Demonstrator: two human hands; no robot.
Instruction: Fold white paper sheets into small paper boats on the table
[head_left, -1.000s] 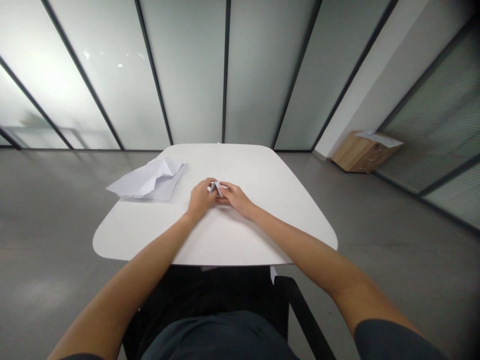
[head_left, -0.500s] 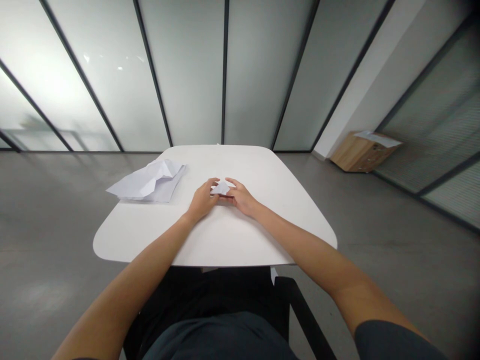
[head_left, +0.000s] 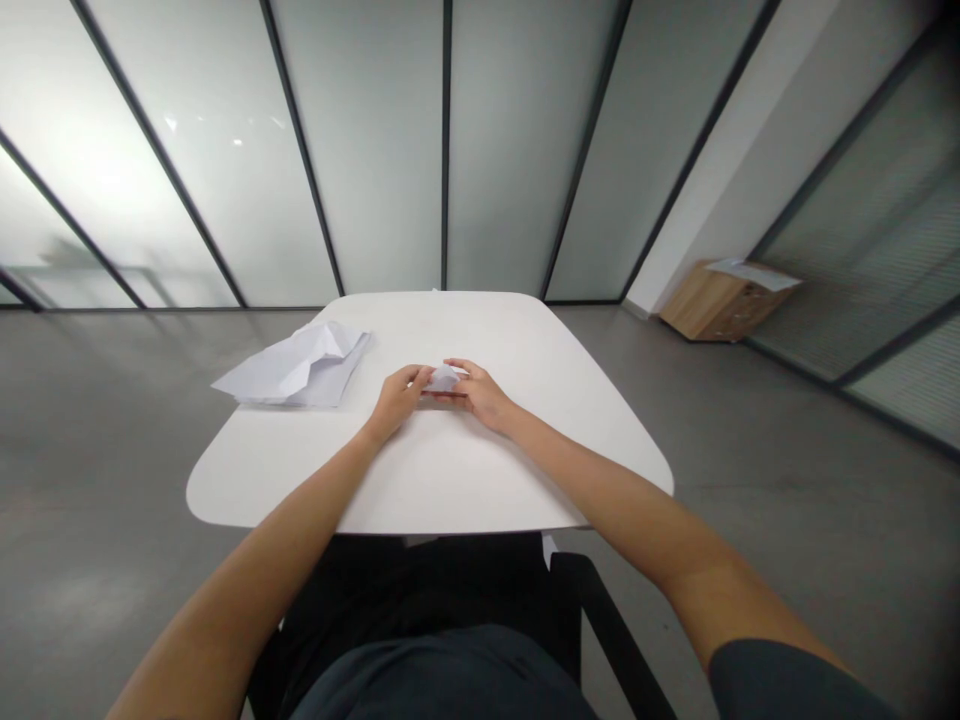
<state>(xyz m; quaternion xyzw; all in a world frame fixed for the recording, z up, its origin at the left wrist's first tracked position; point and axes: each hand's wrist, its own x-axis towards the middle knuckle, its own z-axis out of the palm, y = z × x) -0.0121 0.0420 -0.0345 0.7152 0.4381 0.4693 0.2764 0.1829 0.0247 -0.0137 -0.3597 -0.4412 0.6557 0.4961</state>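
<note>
A small folded piece of white paper (head_left: 444, 380) sits between my hands, near the middle of the white table (head_left: 442, 480). My left hand (head_left: 397, 400) pinches its left end with the fingertips. My right hand (head_left: 480, 393) holds its right side, fingers curled over it, and partly hides the lower edge. To the left of my left hand lies a larger creased sheet of white paper (head_left: 292, 368), not touched by either hand.
The rounded white table stands on a grey floor, with frosted glass panels behind it. A low wooden cabinet (head_left: 720, 313) with papers on top stands far right. A black chair frame (head_left: 600, 620) is below the near table edge.
My hands have come closer together around the small paper, which now looks more tightly folded and less spread out. The larger sheet has not moved.
</note>
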